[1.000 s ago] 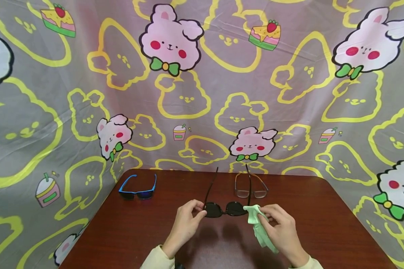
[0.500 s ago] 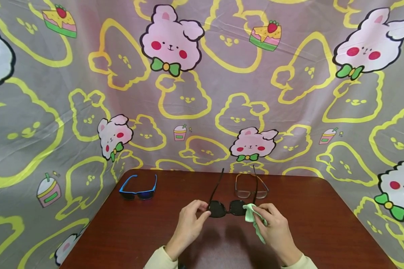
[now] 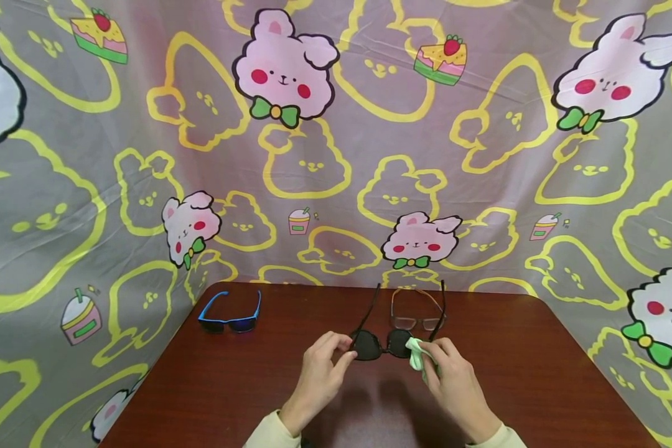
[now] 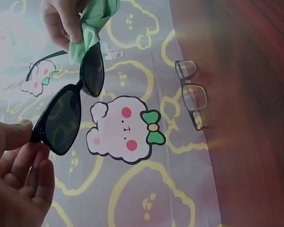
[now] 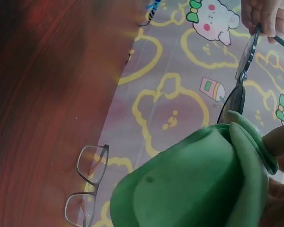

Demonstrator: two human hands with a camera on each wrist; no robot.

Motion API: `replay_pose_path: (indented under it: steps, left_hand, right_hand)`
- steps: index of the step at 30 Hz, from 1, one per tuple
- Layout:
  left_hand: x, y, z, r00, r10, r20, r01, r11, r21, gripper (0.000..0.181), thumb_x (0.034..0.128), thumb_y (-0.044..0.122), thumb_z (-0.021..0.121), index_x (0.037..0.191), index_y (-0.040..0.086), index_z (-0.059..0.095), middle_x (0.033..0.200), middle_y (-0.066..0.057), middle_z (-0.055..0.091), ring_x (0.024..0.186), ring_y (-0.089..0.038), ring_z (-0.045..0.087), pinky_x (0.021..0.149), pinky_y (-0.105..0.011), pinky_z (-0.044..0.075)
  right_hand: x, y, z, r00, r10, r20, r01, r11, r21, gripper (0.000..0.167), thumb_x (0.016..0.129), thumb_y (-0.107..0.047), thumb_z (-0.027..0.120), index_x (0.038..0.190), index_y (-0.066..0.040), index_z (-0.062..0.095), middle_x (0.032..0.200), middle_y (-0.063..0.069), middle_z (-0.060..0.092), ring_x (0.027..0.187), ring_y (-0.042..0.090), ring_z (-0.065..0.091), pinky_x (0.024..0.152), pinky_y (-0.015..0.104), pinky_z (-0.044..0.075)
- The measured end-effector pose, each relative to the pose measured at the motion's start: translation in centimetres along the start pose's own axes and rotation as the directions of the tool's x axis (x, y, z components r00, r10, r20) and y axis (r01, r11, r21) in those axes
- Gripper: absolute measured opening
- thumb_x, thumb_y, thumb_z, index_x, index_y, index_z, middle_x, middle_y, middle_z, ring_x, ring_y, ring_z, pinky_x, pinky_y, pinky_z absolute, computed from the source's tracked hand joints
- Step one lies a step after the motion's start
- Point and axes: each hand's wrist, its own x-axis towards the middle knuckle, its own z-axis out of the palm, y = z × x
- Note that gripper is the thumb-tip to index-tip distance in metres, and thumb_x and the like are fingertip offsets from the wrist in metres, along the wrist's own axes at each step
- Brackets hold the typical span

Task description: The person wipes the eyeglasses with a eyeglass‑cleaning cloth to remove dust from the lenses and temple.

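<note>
Black sunglasses [image 3: 368,346] are held above the table, dark lenses toward me and temples spread away. My left hand [image 3: 320,374] pinches their left end at the hinge between thumb and fingers. A light green cloth [image 3: 416,354] is pinched in my right hand [image 3: 453,381] and laps over the outer edge of the right lens. In the left wrist view the cloth [image 4: 91,30] covers the frame's far corner. Up close in the right wrist view, the folded cloth [image 5: 180,184] hides part of that lens.
Blue-framed sunglasses [image 3: 229,322] lie at the back left of the brown table [image 3: 201,386]. Clear eyeglasses [image 3: 417,322] with orange-brown temples lie at the back, behind the held pair. A patterned cloth curtain [image 3: 313,186] surrounds the table's back and sides.
Both hands and the sunglasses have shifted slightly to the right. The right hand has moved a little left relative to the sunglasses, and less of the cloth hangs visibly below it.
</note>
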Motion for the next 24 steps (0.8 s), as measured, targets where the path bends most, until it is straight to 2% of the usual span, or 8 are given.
replay_pose_path:
  steps: [6,10,13,16,18,21,24]
  left_hand:
    - [0.15,0.34,0.25,0.999,0.045,-0.018,-0.045,0.999,-0.019,0.025,0.0708,-0.003,0.079,0.089,0.007,0.065,0.081,0.004,0.059,0.075,-0.007,0.057,0.07,-0.017,0.046]
    - [0.1,0.44,0.37,0.998,0.052,-0.019,-0.052,0.999,-0.012,0.024,0.0712,-0.002,0.079,0.089,0.007,0.065,0.081,0.004,0.059,0.075,-0.007,0.057,0.07,-0.015,0.045]
    - [0.09,0.47,0.45,0.998,0.051,-0.032,-0.051,0.999,-0.013,0.025,0.071,-0.003,0.079,0.089,0.008,0.065,0.081,0.005,0.059,0.075,-0.007,0.057,0.07,-0.017,0.045]
    - [0.11,0.47,0.48,0.998,0.05,-0.044,-0.051,0.999,-0.017,0.025,0.0711,-0.003,0.078,0.089,0.008,0.064,0.081,0.005,0.059,0.075,-0.007,0.057,0.069,-0.019,0.046]
    - [0.1,0.48,0.46,0.999,0.03,-0.037,-0.031,0.999,-0.024,0.023,0.073,-0.001,0.078,0.089,0.008,0.064,0.081,0.005,0.059,0.076,-0.007,0.057,0.069,-0.019,0.046]
    - [0.07,0.41,0.47,0.999,0.031,-0.039,-0.033,0.999,-0.033,0.02,0.0751,0.001,0.076,0.09,0.008,0.064,0.08,0.004,0.058,0.075,-0.008,0.057,0.069,-0.018,0.046]
    - [0.07,0.35,0.5,0.998,0.041,-0.047,-0.043,0.998,-0.045,0.019,0.0764,0.002,0.075,0.091,0.008,0.064,0.08,0.003,0.058,0.075,-0.009,0.056,0.07,-0.017,0.045]
  right_hand:
    - [-0.15,-0.47,0.09,0.994,0.101,0.043,-0.099,0.994,-0.045,0.022,0.08,-0.003,0.07,0.1,-0.011,0.069,0.081,-0.006,0.054,0.059,0.003,0.045,0.05,0.025,0.042]
    - [-0.12,-0.73,0.16,0.992,0.111,0.061,-0.108,0.993,-0.042,0.021,0.081,-0.003,0.069,0.101,-0.011,0.07,0.08,-0.008,0.049,0.057,0.001,0.042,0.048,0.022,0.039]
    - [-0.04,-0.72,0.18,0.998,0.042,0.04,-0.041,0.999,-0.019,0.024,0.079,0.001,0.069,0.101,-0.008,0.071,0.084,-0.003,0.048,0.057,0.002,0.044,0.047,0.019,0.038]
    - [0.0,-0.5,0.19,0.999,-0.051,0.002,0.051,0.999,-0.001,0.016,0.091,-0.01,0.059,0.102,-0.005,0.07,0.094,0.006,0.052,0.059,0.004,0.05,0.048,0.016,0.04]
    - [0.07,-0.42,0.16,0.995,-0.099,-0.008,0.099,0.995,0.0,0.025,0.097,-0.019,0.05,0.103,-0.004,0.07,0.099,0.009,0.055,0.062,0.007,0.053,0.049,0.017,0.042]
    - [0.15,-0.47,0.12,0.991,-0.131,0.015,0.131,0.991,-0.005,0.04,0.1,-0.03,0.04,0.106,-0.002,0.068,0.103,0.011,0.058,0.072,0.013,0.058,0.056,0.023,0.048]
    - [0.1,-0.57,0.08,0.988,-0.151,0.041,0.151,0.988,-0.02,0.041,0.099,-0.031,0.041,0.107,0.0,0.066,0.105,0.012,0.06,0.085,0.021,0.06,0.063,0.033,0.051]
